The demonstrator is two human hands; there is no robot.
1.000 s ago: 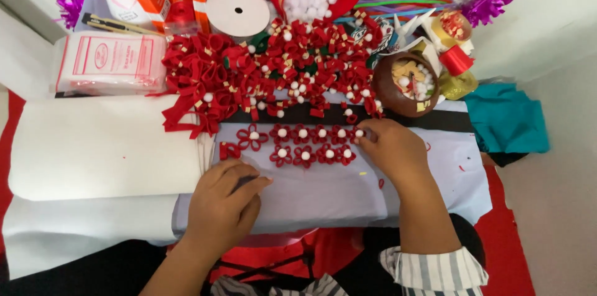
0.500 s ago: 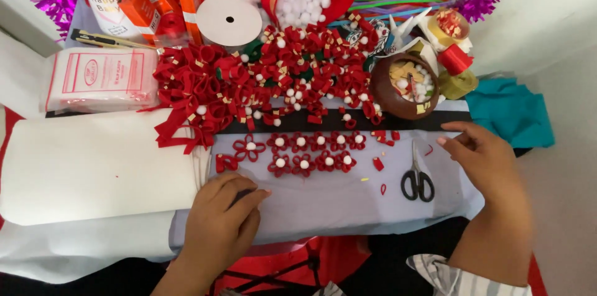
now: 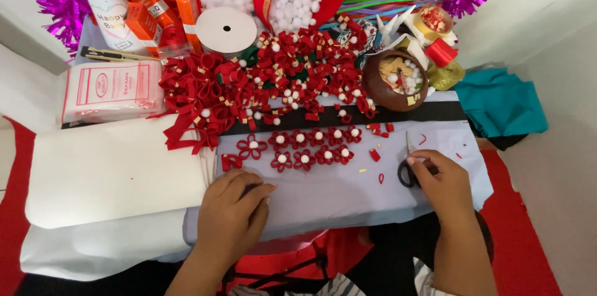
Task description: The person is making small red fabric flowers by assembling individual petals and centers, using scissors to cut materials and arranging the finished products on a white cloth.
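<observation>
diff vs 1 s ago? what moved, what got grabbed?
The right hand left the row of red felt flowers, swung out to the right, then came onto the scissors, fingers on the handles; whether it grips them is unclear. The left hand stayed flat on the pale sheet. The flowers and the brown bowl did not shift.

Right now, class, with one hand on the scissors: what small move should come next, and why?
Probably closing the right hand around the scissors and lifting them. Its fingers rest on the handles, the scissors lie flat on the pale sheet, and the left hand presses that sheet down below the row of red flowers.
</observation>
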